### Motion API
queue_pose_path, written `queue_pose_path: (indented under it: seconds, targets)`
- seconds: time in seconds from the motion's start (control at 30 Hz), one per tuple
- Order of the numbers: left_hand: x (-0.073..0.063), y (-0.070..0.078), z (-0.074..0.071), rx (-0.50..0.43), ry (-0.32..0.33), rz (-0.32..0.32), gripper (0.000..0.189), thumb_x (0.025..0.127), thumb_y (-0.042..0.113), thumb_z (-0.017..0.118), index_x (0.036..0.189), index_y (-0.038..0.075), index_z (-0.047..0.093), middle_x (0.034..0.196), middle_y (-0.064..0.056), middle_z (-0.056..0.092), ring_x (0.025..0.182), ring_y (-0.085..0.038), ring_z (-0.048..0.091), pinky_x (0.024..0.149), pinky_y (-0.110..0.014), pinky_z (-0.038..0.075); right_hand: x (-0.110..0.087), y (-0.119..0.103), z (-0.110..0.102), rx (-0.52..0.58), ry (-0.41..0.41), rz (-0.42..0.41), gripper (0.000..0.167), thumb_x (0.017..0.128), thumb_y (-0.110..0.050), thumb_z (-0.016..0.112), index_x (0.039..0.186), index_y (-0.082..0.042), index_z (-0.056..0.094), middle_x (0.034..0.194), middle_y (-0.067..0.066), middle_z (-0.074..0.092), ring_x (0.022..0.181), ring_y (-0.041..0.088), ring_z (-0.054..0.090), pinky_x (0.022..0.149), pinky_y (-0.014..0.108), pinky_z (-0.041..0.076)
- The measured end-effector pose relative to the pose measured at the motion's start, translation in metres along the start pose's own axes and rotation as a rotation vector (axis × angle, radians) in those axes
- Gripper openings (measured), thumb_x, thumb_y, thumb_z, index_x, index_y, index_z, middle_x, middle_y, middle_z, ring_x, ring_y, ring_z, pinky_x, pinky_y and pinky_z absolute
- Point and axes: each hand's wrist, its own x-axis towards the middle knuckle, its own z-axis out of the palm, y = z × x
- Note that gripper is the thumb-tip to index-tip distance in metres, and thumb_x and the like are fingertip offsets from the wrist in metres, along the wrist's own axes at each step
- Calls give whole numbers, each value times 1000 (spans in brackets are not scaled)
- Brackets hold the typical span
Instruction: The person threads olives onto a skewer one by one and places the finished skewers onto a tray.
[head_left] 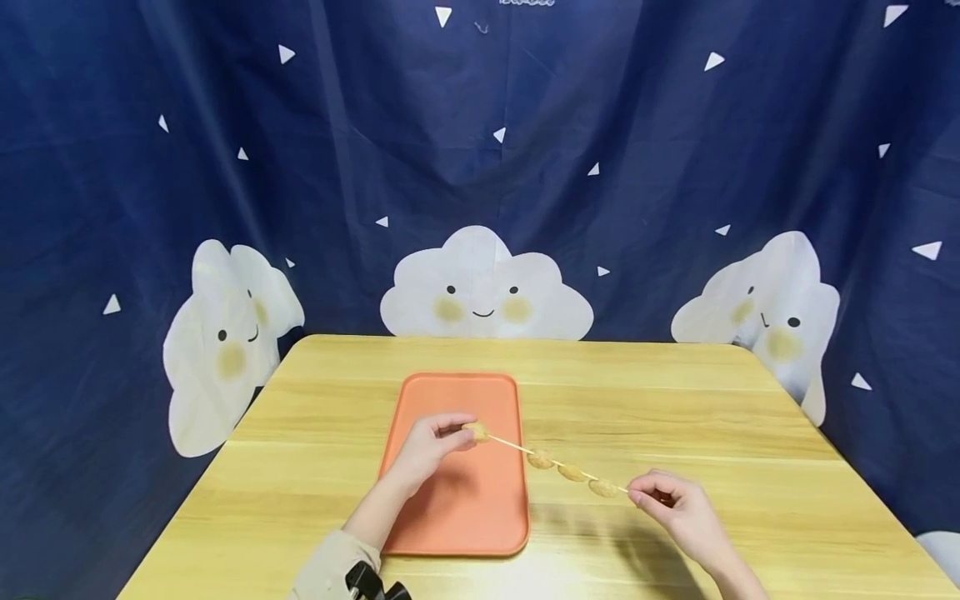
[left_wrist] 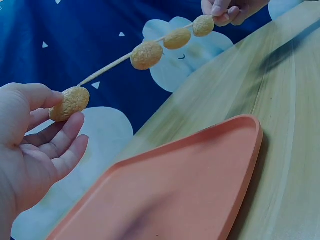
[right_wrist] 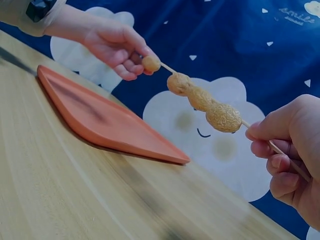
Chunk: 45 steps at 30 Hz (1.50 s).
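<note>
A thin wooden skewer (head_left: 510, 443) is held above the table, sloping between the two hands. My right hand (head_left: 684, 510) pinches its near end between thumb and fingers; the stick's tail runs into the palm in the right wrist view. Three golden-brown, wrinkled oval food balls (right_wrist: 223, 117) are threaded on it towards that hand. At the far end, my left hand (head_left: 429, 450) pinches a similar fried-looking ball (left_wrist: 70, 104) by thumb and fingers, and the skewer's tip meets that ball. How deep the tip goes in is hidden. Bare stick shows between this ball and the other three.
An orange rectangular tray (head_left: 487, 517) lies on the wooden table (head_left: 660, 392), beneath the left hand. Behind the table hangs a dark blue curtain (head_left: 420, 108) printed with white clouds and triangles. A dark strap device (head_left: 371, 579) sits on the left wrist.
</note>
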Motion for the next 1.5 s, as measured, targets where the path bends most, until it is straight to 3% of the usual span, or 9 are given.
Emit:
queue_pose_path:
  seconds: [0.3,0.5,0.73,0.97,1.2,1.5]
  targets:
    - [-4,1,1,-75,-24,23,34,85,-2,61,112,-21,50,94,-16,64,80,-16,65,79,-35,54,2,3,4,5,-8,-11,5,80,5,65,82,1,66,71,-3,61,57,4,47,45,23,40]
    - [-6,1,0,-113,-55,42,33,82,-7,62,109,-22,49,93,-14,64,80,-16,66,82,-44,51,2,6,7,4,-17,-20,6,80,7,65,82,2,66,72,-2,61,59,4,48,46,23,41]
    - [-9,3,0,-133,-72,57,33,81,-9,62,107,-24,48,93,-12,65,80,-16,66,78,-37,54,2,6,9,13,-19,-14,6,80,7,65,83,2,66,74,-3,62,60,4,50,47,23,43]
    - [-11,4,1,-122,-73,65,33,79,-8,64,105,-24,51,88,-6,67,76,-17,67,77,-40,54,3,3,11,30,-10,-26,6,79,7,65,82,2,66,72,3,61,59,4,48,45,23,40]
    - [-12,1,3,-121,-48,54,32,78,-10,64,104,-24,52,89,-14,67,75,-18,67,76,-40,54,6,3,14,28,-18,-49,6,79,7,65,81,2,65,72,-3,60,59,5,48,45,23,40]
    - [-14,-1,5,-107,-53,81,32,78,-12,64,104,-26,51,93,-32,62,73,-16,67,75,-38,55,9,2,19,26,-15,-75,7,79,8,65,80,1,65,72,0,60,58,4,48,45,23,41]
